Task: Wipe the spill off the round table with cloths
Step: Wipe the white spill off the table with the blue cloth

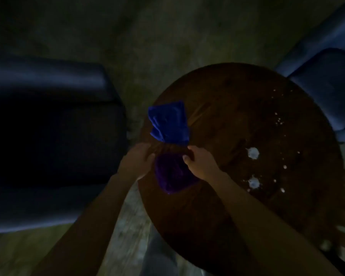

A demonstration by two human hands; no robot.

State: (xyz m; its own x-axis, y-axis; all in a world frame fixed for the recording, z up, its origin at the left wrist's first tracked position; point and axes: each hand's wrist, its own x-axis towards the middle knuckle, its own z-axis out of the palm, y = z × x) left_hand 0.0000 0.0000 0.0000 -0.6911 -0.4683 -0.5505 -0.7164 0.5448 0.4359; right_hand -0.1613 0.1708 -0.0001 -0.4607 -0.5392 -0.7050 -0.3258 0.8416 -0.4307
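A round dark wooden table [237,108] fills the right half of the dim view. White spill puddles [252,152] and small droplets dot its right side. A bright blue folded cloth [168,122] lies at the table's left edge. Just nearer to me lies a purple cloth [172,175]. My left hand [138,161] is at the purple cloth's upper left corner and my right hand [200,163] at its upper right corner. Both hands have their fingers curled at the cloth's edge. Whether they pinch it is hard to see in the dark.
A dark blue sofa [48,136] stands close to the left of the table. A blue armchair [331,86] stands at the upper right, touching the table's rim. The floor [147,36] beyond the table is bare and grey-green.
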